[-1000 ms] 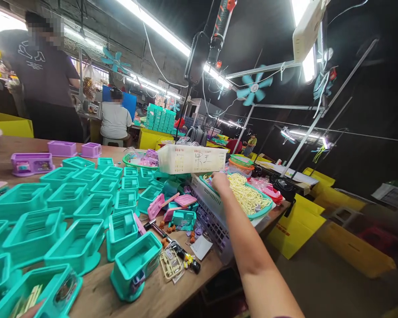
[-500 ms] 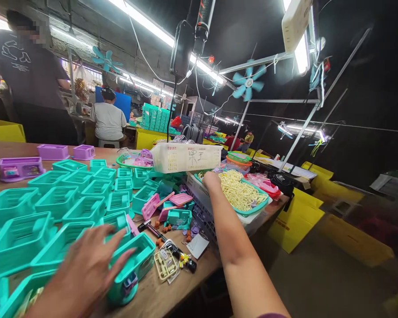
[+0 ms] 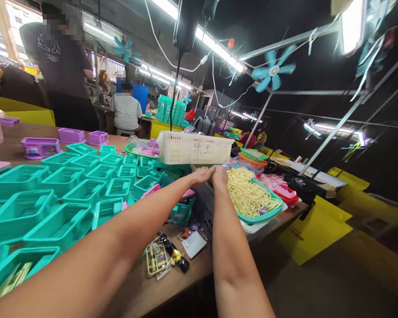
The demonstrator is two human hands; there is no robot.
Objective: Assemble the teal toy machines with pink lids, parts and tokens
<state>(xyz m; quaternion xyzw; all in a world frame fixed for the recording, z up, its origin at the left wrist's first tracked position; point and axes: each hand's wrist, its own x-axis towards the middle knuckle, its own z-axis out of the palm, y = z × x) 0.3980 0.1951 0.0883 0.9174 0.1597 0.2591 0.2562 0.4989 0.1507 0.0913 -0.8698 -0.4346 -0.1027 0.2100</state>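
Note:
My left hand and my right hand meet just below a white perforated basket with dark handwriting. They are at the far left end of a teal tray heaped with cream plastic pieces. The fingers of both hands point away from me and are hidden, so what they hold, if anything, does not show. Under my left forearm, many teal plastic boxes stand in rows. One box near the bottom left has long cream pieces in it.
Purple boxes stand at the table's far left. Near the front edge lie a cream frame of small parts, a black stick-like object and a white packet. A red tray sits right. Two people are beyond the table.
My left hand has moved from above the teal boxes forward and right to meet my right hand by the tray. The view has turned slightly left.

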